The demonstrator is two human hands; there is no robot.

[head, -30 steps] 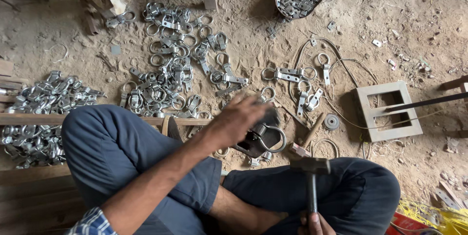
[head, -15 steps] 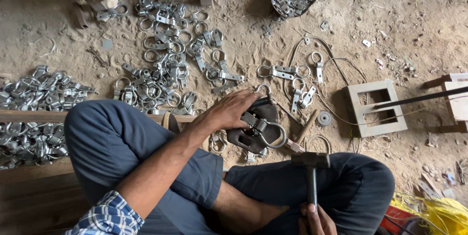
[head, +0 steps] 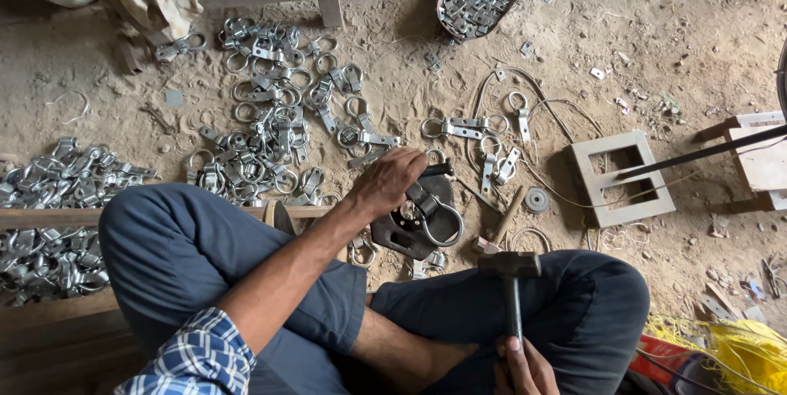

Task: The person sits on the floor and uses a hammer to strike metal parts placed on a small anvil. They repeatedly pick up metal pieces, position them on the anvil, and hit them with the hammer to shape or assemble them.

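Ring hasp (head: pixel 433 216) on the anvil block (head: pixel 402 239) between the knees, loose hasps (head: pixel 270 116) beyond, hammer (head: pixel 511 280) at right.

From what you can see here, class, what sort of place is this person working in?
Probably a small metalwork shop on a dirt floor. Heaps of shiny metal rings and clips lie on the ground, the right hand holds a hammer, and the left hand steadies a ring on a dark iron block.

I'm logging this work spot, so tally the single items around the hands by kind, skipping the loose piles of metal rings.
Hammer: 1
Dark metal block: 1
Ring piece on the block: 1
Small round disc: 1
Square hollow frame: 1
Total: 5
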